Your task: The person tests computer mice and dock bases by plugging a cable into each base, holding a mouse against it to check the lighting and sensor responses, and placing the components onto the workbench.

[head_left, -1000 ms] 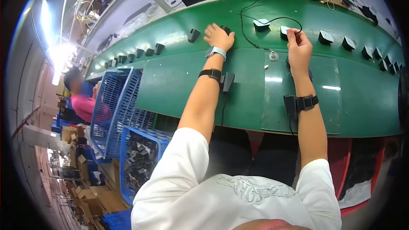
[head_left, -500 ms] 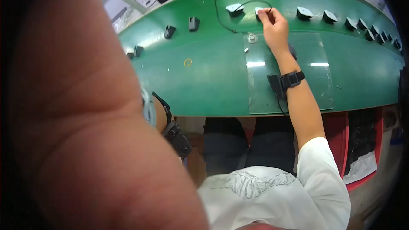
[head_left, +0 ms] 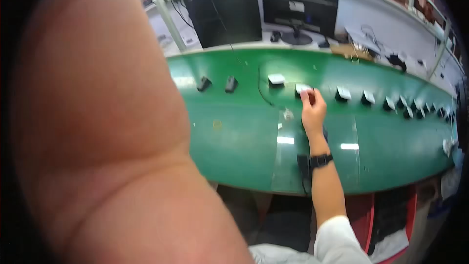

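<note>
Thumb and fingertips of the right hand [head_left: 313,111] meet in a pinch at the edge of a white-topped black block [head_left: 300,88]; whether they grasp the block itself or something thin beside it, I cannot tell. The block sits on the green tabletop [head_left: 234,159], partly covered by the fingers. Around the right wrist runs a black strap [head_left: 321,161], with a dark device [head_left: 304,168] at its side and a cord dropping from it. Under that forearm lies a clear sheet [head_left: 344,176]; near its far left corner are a pale connector [head_left: 288,114] and a small white scrap [head_left: 280,126].

Close to the lens, the left hand [head_left: 110,117] fills the left side as blurred skin. Its fingertips cannot be made out, so I cannot tell whether it holds anything.

Just left of the pinched block stands another white-topped block [head_left: 276,80], with a dark cable [head_left: 263,89] curving beside it. Farther left are two dark blocks [head_left: 231,84], and nearer the person lies a thin yellowish loop [head_left: 217,124]. To the right, a line of similar white-topped blocks [head_left: 343,94] runs toward the table's end. Beyond the far edge stand two dark monitors [head_left: 299,11].
</note>
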The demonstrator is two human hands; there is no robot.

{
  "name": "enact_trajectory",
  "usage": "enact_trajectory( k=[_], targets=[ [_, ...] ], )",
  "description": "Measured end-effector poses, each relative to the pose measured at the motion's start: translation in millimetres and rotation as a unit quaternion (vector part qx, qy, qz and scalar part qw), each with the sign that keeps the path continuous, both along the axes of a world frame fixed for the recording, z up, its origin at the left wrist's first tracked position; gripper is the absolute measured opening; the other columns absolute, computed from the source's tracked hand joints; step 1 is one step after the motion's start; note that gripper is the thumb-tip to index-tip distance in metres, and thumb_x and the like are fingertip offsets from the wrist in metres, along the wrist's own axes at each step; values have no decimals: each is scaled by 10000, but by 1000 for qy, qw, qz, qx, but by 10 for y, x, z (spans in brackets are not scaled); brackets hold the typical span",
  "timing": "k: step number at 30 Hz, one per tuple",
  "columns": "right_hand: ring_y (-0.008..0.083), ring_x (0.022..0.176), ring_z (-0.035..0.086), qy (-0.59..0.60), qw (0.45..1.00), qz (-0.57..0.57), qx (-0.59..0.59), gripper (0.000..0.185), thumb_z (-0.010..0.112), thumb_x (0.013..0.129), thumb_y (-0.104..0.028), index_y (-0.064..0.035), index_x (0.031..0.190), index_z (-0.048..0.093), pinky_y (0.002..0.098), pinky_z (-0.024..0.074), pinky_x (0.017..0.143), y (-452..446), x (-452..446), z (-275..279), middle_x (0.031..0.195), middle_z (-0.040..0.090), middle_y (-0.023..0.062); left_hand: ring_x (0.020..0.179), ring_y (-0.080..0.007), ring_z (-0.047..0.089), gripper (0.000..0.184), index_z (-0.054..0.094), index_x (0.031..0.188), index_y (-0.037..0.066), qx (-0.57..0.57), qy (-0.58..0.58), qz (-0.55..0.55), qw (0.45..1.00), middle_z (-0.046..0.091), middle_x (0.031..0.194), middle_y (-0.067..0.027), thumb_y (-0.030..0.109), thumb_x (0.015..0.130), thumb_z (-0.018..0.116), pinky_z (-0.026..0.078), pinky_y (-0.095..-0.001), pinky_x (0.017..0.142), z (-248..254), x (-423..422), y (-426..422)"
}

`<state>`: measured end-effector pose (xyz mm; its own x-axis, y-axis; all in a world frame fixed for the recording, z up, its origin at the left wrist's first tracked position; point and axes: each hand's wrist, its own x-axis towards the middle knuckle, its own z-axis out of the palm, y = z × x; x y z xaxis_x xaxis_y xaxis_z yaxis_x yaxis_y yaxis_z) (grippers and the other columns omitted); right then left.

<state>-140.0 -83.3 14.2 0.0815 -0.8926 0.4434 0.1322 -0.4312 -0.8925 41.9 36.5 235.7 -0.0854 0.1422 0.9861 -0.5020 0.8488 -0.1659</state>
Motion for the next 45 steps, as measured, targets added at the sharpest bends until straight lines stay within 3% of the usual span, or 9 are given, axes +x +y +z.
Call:
enact_trajectory(
  k=[11,18,19,21,26,29,35,38,45],
  targets=[
    [51,665,478,-32,999,22,-29,153,667,994,-172,-21,974,661,217,380,596,-151,86,-111,787,589,-34,877,-251,588,303,618,994,63,67,-13,148,987,619,944,-69,-30,722,711,483,-395,788,-371,-453,1093],
    [124,809,650,-205,971,58,109,192,680,984,-148,17,1082,676,264,557,709,-174,-28,-22,922,688,66,807,-264,615,242,648,915,64,49,-21,130,990,649,859,-72,-57,710,691,511,-406,732,-401,-612,518],
    [138,821,660,-228,964,59,121,200,683,981,-147,20,1092,675,276,569,718,-180,-54,-33,945,694,77,686,-168,631,128,688,829,31,119,-46,169,977,680,823,-93,-45,726,676,497,-294,596,-775,-442,121],
    [146,812,659,-248,957,72,135,203,681,982,-146,20,1099,670,276,567,714,-184,-75,-48,967,691,84,653,-282,634,85,675,679,40,422,67,198,882,633,691,-101,-1,715,610,512,-359,604,-1636,-185,-520],
    [119,773,635,-246,963,58,95,198,678,986,-142,26,1091,667,260,549,711,-142,-38,51,901,681,66,1146,-372,572,510,617,1197,29,433,37,479,763,660,1119,-158,176,714,692,441,-489,985,-2562,341,-1268],
    [86,739,600,-179,982,35,52,207,702,973,-161,30,1052,692,233,513,688,-62,6,22,850,665,30,1241,-386,515,614,552,1277,25,592,-26,421,687,619,1255,-202,302,772,765,376,-535,1047,-2489,347,-1496],
    [86,697,577,-25,989,104,103,250,709,972,-222,28,965,710,228,470,646,-12,-11,55,801,663,15,890,-292,708,469,678,1082,3,512,51,349,783,721,978,-172,247,727,865,559,-360,793,-2348,309,-1301],
    [84,740,591,-44,972,176,146,266,671,998,-243,20,983,706,228,476,665,-48,8,40,832,670,27,911,-106,653,413,686,1087,-7,674,163,65,718,715,998,-64,187,762,851,532,-262,790,-2190,195,-778],
    [116,790,609,-96,900,367,214,275,631,1020,-260,5,1069,688,247,497,729,148,77,9,892,670,33,952,-103,651,315,690,1131,3,628,362,-263,636,689,975,-17,144,869,793,512,-253,853,-2278,12,-341]
  ],
)
